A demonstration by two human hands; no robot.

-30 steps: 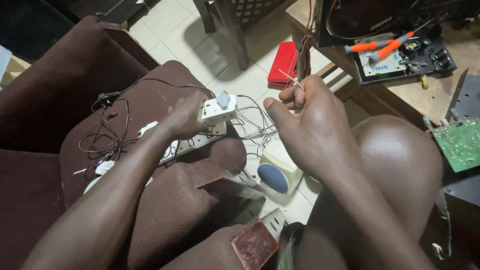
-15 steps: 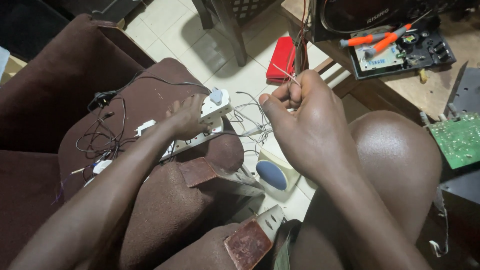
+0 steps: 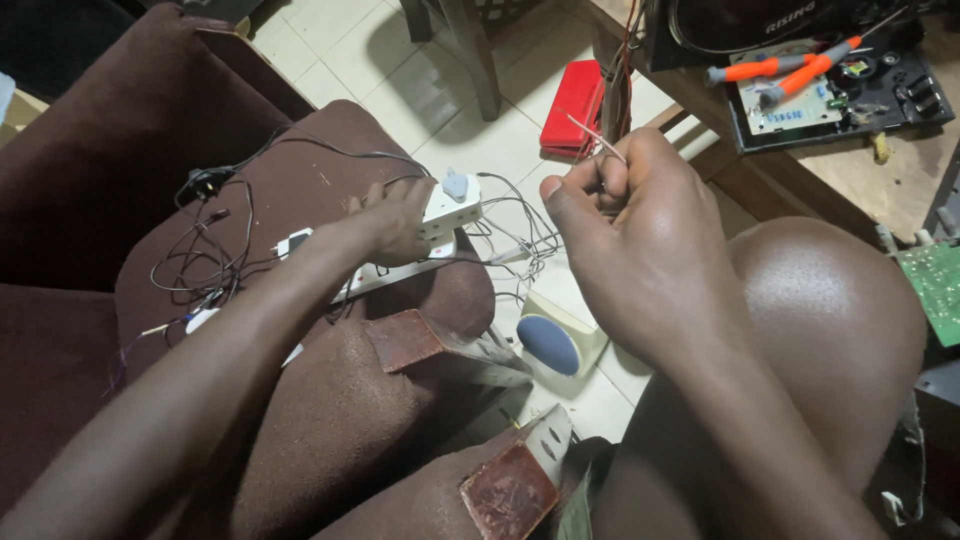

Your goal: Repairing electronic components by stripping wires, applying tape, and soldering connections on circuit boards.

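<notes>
Pale floor tiles (image 3: 470,150) show beyond a brown upholstered armrest (image 3: 300,200), where the left hand (image 3: 395,220) presses down on a white plastic extension socket block (image 3: 445,215), fingers curled over its near end. The right hand (image 3: 640,240) is clenched around thin bare wire ends (image 3: 598,140) that poke up just above its fingers (image 3: 600,185). Judging by this, the block needs firm steadying, and the wire tips are best kept pinched close to their ends so they stay straight.
</notes>
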